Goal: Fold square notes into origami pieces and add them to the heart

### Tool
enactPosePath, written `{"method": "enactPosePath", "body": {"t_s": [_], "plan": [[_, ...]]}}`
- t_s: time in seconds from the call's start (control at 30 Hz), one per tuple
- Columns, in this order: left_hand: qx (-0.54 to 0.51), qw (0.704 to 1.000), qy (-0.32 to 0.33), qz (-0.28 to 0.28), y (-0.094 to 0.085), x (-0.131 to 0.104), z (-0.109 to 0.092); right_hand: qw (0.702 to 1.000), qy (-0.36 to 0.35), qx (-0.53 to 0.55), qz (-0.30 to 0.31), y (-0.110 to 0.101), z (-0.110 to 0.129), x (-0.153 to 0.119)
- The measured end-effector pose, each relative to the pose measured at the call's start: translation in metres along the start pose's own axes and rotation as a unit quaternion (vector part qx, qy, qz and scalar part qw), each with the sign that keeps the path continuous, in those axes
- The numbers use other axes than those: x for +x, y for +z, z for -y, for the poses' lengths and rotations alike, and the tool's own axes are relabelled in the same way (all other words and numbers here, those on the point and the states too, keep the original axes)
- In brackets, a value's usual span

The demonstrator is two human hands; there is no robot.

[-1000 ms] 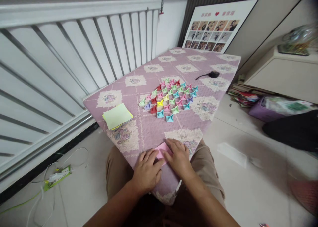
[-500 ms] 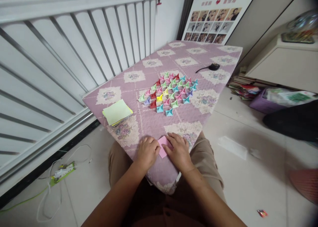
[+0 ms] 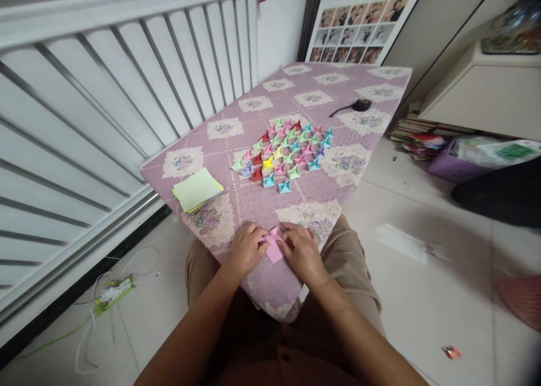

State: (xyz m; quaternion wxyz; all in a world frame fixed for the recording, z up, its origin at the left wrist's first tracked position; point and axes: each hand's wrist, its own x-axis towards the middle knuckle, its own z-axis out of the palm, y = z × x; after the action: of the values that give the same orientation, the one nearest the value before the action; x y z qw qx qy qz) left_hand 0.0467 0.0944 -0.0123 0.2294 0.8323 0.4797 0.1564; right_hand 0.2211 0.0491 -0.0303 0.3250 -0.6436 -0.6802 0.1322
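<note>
A small pink sheet of folding paper [image 3: 275,252] lies at the near corner of the table, between my two hands. On its left edge, my left hand [image 3: 249,247] pinches the paper with thumb and fingers. My right hand [image 3: 301,249] grips the right side in the same way, fingers curled. A crease or raised flap shows across the paper's upper part. Further up the cloth, several folded paper pieces [image 3: 288,156] in green, pink, red, blue and yellow are set out in slanting rows. To the left lies a stack of paper sheets [image 3: 197,189], pale green on top.
A purple floral cloth [image 3: 253,203] covers the table, which narrows towards me. A black object with a short cable [image 3: 361,105] lies at the far right. The white radiator [image 3: 127,87] borders the left side. On the floor is a power strip [image 3: 114,296].
The pink paper now shows a flap or crease across its upper part, where it looked flat before. Both hands have shifted slightly, with fingers more curled at its edges.
</note>
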Motion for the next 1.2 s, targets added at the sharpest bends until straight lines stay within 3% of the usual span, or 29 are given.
{"method": "enactPosePath", "body": {"t_s": [0.2,0.5,0.77,1.2], "plan": [[0.004,1.000,0.015,-0.026,0.003,0.000,0.002,0.999,-0.037,-0.021,-0.002,-0.001,-0.007,-0.001],[0.066,0.997,0.043,-0.006,0.003,-0.001,0.005,0.991,-0.118,-0.062,-0.025,-0.003,-0.014,-0.006],[0.143,0.985,0.091,0.027,0.005,-0.004,0.010,0.971,-0.140,-0.191,0.017,-0.015,-0.003,-0.011],[0.196,0.969,0.144,0.028,0.001,-0.011,0.015,0.963,-0.190,-0.183,0.060,-0.020,-0.010,-0.017]]}}
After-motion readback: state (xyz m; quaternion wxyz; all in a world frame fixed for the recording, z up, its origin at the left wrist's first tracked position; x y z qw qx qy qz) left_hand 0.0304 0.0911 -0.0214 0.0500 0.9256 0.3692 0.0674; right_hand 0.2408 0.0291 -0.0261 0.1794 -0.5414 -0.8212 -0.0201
